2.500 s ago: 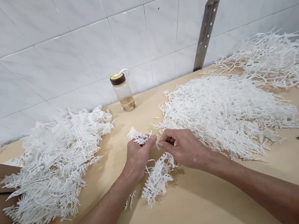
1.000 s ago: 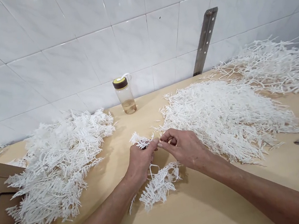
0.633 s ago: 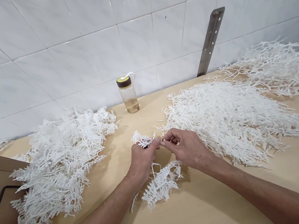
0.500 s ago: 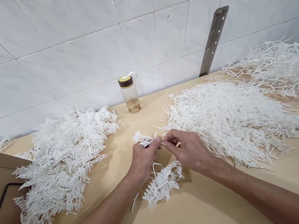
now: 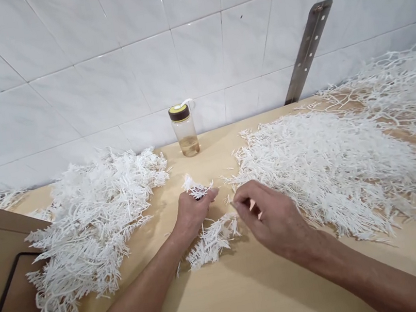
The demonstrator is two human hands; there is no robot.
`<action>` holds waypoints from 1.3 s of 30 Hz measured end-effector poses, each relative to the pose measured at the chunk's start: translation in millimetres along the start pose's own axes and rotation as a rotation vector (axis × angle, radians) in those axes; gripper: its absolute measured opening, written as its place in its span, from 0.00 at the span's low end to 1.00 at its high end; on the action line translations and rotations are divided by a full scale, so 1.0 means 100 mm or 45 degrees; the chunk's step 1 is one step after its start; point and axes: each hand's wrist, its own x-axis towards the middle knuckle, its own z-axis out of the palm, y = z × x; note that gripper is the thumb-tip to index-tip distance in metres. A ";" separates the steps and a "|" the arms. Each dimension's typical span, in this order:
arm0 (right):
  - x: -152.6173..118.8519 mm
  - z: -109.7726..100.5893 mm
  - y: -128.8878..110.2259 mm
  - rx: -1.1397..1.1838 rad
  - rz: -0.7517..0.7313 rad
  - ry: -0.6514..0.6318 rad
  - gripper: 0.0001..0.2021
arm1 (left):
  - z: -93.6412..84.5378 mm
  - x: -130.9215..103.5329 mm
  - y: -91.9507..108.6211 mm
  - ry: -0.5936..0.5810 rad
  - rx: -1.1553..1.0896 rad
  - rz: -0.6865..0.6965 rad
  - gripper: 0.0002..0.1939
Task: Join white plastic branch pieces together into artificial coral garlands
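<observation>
Has just drawn the right hand (image 5: 275, 213) away from the left hand (image 5: 191, 213), opening a gap between fingertips nearly meeting a moment ago; probably means a small piece parted from the bunch. Keeps the left thumb and fingers closed on a small, white, finely branched, plastic-looking bunch (image 5: 197, 190). Seems to pinch a thin, forked white fragment (image 5: 227, 200) between right thumb and forefinger.

Shows tangled, stiff, needle-like tips fanning above the left hand, with the stem hidden in the grip. Sits above the middle of the pale wood tabletop (image 5: 229, 299), between a heaped white tangle (image 5: 95, 214) toward the left edge and a flatter, wider white pile (image 5: 326, 164) on the right. Droops or lies just below the hands: a feathery white clump (image 5: 211, 241); cannot tell if joined to the held bunch. Stands upright near the far edge: a clear, dark-lidded bottle (image 5: 188, 135).
</observation>
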 end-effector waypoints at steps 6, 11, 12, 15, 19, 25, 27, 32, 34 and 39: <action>0.13 -0.35 0.35 -0.269 0.376 0.226 0.01 | 0.01 -0.14 0.01 -0.347 -0.022 -0.014 0.20; 0.19 -0.54 0.53 -0.422 0.379 0.268 0.05 | 0.00 -0.23 0.07 -0.696 0.009 -0.018 0.22; 0.19 -0.55 0.54 -0.442 0.356 0.271 0.06 | 0.00 -0.25 0.08 -0.735 0.007 -0.031 0.22; 0.20 -0.52 0.50 -0.393 0.354 0.244 0.10 | 0.01 -0.30 0.10 -0.809 0.016 -0.047 0.20; 0.19 -0.40 0.31 -0.085 0.439 -0.153 0.13 | 0.04 -0.36 0.13 -0.918 0.018 0.021 0.17; 0.13 -0.26 0.15 0.340 0.526 -0.567 0.12 | 0.09 -0.44 0.16 -0.982 -0.012 -0.074 0.16; 0.11 -0.25 0.17 0.432 0.587 -0.548 0.10 | 0.09 -0.45 0.17 -1.000 0.013 -0.105 0.17; 0.11 -0.25 0.21 0.580 0.724 -0.451 0.11 | 0.04 -0.43 0.18 -0.910 0.038 -0.276 0.25; 0.11 -0.24 0.22 0.633 0.764 -0.441 0.12 | 0.04 -0.40 0.16 -0.887 0.005 -0.310 0.27; 0.13 -0.22 0.28 0.751 0.799 -0.350 0.09 | 0.07 -0.28 0.04 -0.763 -0.191 -0.039 0.27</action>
